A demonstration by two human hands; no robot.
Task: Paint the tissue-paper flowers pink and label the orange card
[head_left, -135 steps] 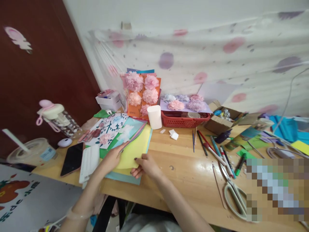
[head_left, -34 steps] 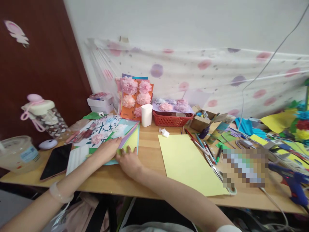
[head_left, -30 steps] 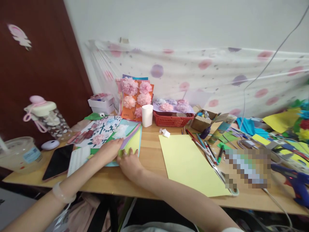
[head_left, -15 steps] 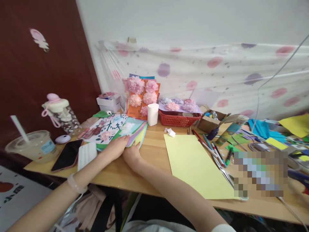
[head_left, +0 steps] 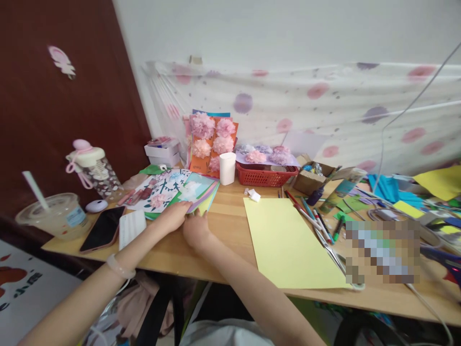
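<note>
Both hands are at the near edge of a stack of coloured paper [head_left: 208,193], with green, lilac, yellow and pale blue sheets fanned out. My left hand [head_left: 177,215] reaches over the corner of the stack, its fingers pressed together on the sheets' edge. Close beside it, my right hand [head_left: 195,231] touches the yellow sheet with its fingertips, fingers apart. The undersides of both hands are hidden. A white sheet with dark leaves and pink flowers [head_left: 158,199] lies left of the stack. To the right, a large pale yellow sheet [head_left: 284,245] lies flat.
A phone [head_left: 103,229], a drink cup [head_left: 57,218] and a bottle [head_left: 94,163] stand left. Behind are a white container [head_left: 227,169], a red basket [head_left: 264,178] and paper flowers [head_left: 203,126]. Scissors [head_left: 333,252], markers [head_left: 322,226] and a cardboard box [head_left: 306,181] lie right.
The fingers of my right hand have spread a little more on the yellow sheet. My left hand stays at the stack. The whole view has shifted slightly.
</note>
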